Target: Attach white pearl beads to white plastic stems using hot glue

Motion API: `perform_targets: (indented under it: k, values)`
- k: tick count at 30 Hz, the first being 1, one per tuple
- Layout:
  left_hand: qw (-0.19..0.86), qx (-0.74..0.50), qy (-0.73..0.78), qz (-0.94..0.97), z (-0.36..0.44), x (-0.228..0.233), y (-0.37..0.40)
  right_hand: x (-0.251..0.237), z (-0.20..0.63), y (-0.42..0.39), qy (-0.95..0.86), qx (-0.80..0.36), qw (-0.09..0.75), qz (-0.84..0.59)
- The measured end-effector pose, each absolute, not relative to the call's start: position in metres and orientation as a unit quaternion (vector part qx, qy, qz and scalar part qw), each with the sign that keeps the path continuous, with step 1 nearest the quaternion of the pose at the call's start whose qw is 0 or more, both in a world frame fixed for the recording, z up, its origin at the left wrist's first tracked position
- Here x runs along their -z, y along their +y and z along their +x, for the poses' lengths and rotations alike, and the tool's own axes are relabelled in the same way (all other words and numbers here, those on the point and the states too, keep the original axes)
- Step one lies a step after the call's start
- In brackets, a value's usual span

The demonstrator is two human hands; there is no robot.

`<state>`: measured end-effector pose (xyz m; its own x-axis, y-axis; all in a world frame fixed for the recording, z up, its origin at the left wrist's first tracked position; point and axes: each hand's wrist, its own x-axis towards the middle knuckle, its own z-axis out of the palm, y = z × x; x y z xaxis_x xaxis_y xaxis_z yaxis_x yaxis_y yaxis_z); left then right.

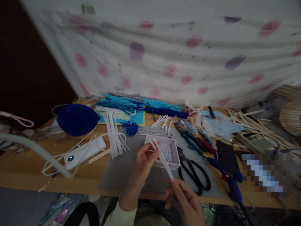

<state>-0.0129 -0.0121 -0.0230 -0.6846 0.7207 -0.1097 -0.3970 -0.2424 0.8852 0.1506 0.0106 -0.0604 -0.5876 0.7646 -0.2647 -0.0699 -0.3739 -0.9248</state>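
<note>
A thin white strip (162,158) is held over the pearl box (174,147): its far end is pinched by the left hand (143,163), its near end by the right hand (185,197), left of the black scissors (195,172)

Head camera looks forward and down, close over the cluttered table (28,169).

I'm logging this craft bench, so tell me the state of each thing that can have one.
left hand: pinching the upper end of the white strip
right hand: gripping the strip's lower end
pearl box: open, holding white beads
black scissors: lying flat, blades shut
glue gun: lying down, red light on
power bank: light on, cable attached
</note>
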Motion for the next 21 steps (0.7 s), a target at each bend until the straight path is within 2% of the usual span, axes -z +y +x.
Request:
perform_targets:
  k: [6, 15, 21]
  values:
    - [0.383, -0.751, 0.507, 0.181, -0.009, 0.024, -0.017, 0.071, 0.138, 0.003, -0.472, -0.739, 0.334, -0.346]
    - [0.398, -0.707, 0.553, 0.189, -0.003, 0.019, -0.03, 0.062, 0.12, -0.002, -0.459, -0.787, 0.279, -0.304]
    - [0.467, -0.687, 0.542, 0.131, 0.004, 0.024, -0.037, 0.048, 0.113, 0.005, -0.452, -0.813, 0.253, -0.267]
